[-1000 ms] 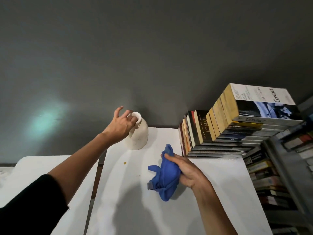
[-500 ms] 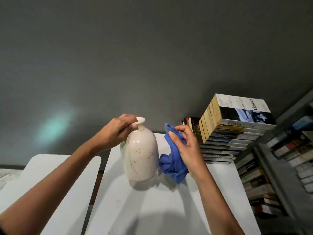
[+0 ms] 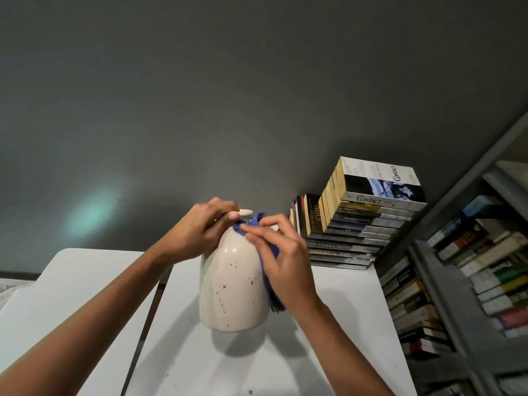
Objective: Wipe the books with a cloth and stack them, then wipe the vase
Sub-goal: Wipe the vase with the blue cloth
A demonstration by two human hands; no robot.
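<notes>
While the speckled cream vase stood upright near the middle of the white tabletop, I had my left hand clenched around its narrow neck just under the lip, and my right hand grasped the blue cloth, pressing it against the vase's shoulder and right flank. To do this step well, I judged I should keep the neck pinned firmly, since the vase looked tall and easy to tip, and draw the cloth down and around in overlapping passes, turning the vase with my left hand so the far side got wiped too. Beyond it, against the grey wall, the stack of books was already piled flat; the top one read "CONTACT" on cover and spine, and an upright book beside the stack showed "JOHN". The other spines, and those on the bookshelf to the right, were too small for me to read.
</notes>
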